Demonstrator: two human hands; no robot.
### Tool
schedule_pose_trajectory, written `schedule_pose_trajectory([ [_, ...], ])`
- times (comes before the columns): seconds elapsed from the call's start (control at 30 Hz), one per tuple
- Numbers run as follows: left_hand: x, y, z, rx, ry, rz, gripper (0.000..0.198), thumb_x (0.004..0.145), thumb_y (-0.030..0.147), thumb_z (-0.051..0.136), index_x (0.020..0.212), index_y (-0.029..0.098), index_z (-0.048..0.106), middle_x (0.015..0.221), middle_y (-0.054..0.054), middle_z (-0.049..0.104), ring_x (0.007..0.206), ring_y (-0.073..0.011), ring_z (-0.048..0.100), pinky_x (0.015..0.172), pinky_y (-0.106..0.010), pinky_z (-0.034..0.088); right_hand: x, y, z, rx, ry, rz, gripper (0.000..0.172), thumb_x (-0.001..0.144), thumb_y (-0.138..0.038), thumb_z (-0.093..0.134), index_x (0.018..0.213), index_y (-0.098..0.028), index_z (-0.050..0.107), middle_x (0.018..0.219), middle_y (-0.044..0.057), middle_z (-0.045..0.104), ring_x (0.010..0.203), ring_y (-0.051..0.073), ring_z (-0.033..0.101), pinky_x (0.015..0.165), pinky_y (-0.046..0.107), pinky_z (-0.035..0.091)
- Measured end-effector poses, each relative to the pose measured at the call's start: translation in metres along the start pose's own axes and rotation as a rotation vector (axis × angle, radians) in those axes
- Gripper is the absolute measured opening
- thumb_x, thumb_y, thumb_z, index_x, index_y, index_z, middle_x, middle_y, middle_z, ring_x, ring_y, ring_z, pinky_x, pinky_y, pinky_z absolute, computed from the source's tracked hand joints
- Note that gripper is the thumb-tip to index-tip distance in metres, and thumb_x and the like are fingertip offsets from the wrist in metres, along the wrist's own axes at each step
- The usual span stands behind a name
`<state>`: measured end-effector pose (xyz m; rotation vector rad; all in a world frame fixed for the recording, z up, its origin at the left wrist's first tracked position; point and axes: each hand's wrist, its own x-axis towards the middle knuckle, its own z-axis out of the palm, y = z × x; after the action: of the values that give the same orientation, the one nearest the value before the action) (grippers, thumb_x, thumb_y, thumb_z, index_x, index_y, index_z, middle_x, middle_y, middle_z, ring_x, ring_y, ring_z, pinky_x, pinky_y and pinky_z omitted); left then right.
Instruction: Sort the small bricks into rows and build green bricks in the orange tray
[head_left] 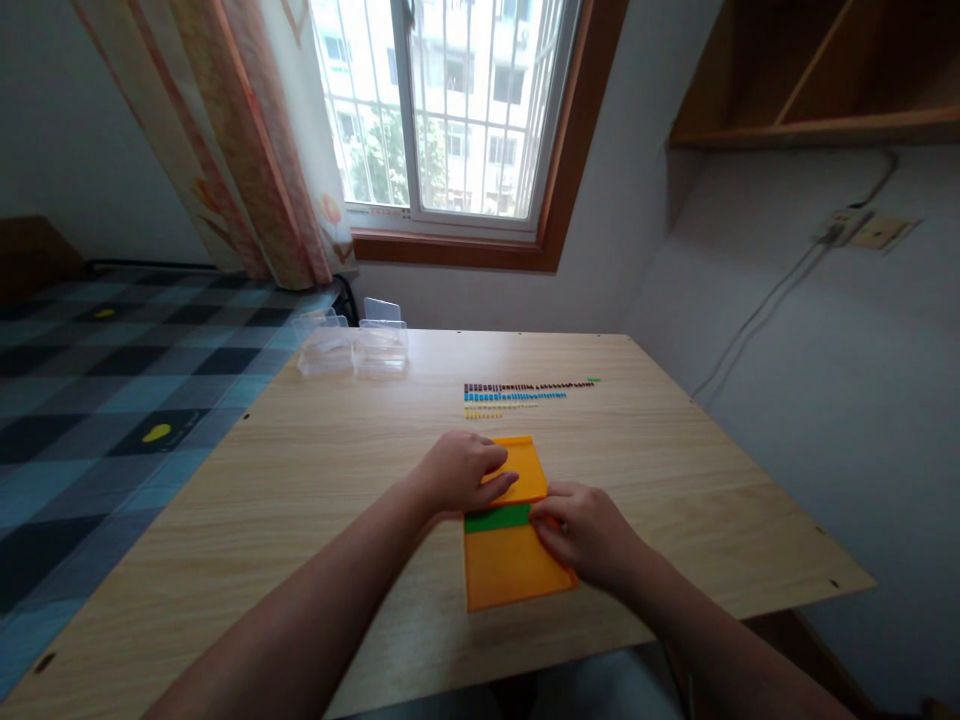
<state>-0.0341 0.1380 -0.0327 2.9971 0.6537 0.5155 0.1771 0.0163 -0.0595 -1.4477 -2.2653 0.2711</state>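
Near the front middle of the table lie two flat orange panels with raised rims, an upper one (529,465) and a larger lower one (514,570). A green strip (496,518) runs across between them. My left hand (463,472) rests palm down over the left side of the upper panel, its fingers reaching right and apart from one another. At the right end of the green strip, my right hand (581,525) has thumb and fingers closed on it, beside the panels' right edge. Its lower fingers are partly hidden.
Beyond the panels, small dark, blue and yellow pieces (516,396) stand in rows. Clear plastic holders (381,345) are at the table's far left. The wooden table (675,470) meets a wall on the right; a checked bed (150,350) is on the left.
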Motion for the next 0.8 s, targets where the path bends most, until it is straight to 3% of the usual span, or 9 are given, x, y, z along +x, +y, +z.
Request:
schedule_pose_trajectory([
  [0.23,0.0,0.003,-0.001,0.012,-0.03,-0.008,0.038,0.095,0.043,0.05,0.067,0.019,0.059,0.063,-0.003,0.061,0.056,-0.0158,0.054,0.054,-0.029,0.032,-0.005,0.001,-0.004,0.097,0.062,0.025,0.017,0.092,-0.018,0.059,0.087,-0.02,0.074,0.079,0.003,0.066,0.073,0.017,0.061,0.067,0.027,0.043],
  [0.8,0.004,0.014,0.006,-0.037,-0.194,-0.055,0.028,0.09,0.033,0.056,0.069,0.018,0.066,0.073,-0.006,0.072,0.061,-0.0184,0.061,0.056,-0.03,0.036,-0.007,0.004,-0.002,0.072,0.03,-0.019,0.018,0.093,-0.019,0.058,0.09,-0.021,0.076,0.082,0.005,0.068,0.076,0.018,0.063,0.068,0.027,0.045],
])
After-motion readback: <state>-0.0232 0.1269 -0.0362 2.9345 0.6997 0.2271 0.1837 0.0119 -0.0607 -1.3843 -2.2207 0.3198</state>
